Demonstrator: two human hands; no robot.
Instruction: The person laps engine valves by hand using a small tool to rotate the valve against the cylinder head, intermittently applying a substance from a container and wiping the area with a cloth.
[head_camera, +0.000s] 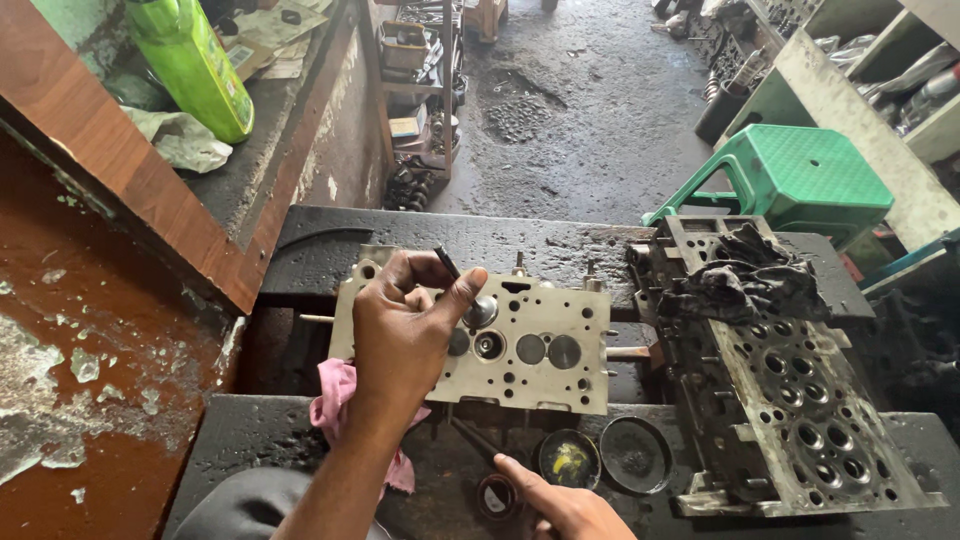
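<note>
left hand (400, 325) fingers pinch valve (470, 295) over cylinder head (540, 350) | right hand (560, 505) index extended by tin (570, 458), holds nothing

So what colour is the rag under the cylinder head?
Pink rag, clearest in the head view.

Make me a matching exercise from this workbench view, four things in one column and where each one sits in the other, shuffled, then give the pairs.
Things:
1. dark rag
2. pink cloth
3. green stool
4. green bottle

Places:
A. on the floor behind the bench
B. on the darker cylinder head
C. on the ledge, upper left
D. under the left forearm

Pairs: 1-B, 2-D, 3-A, 4-C
</note>
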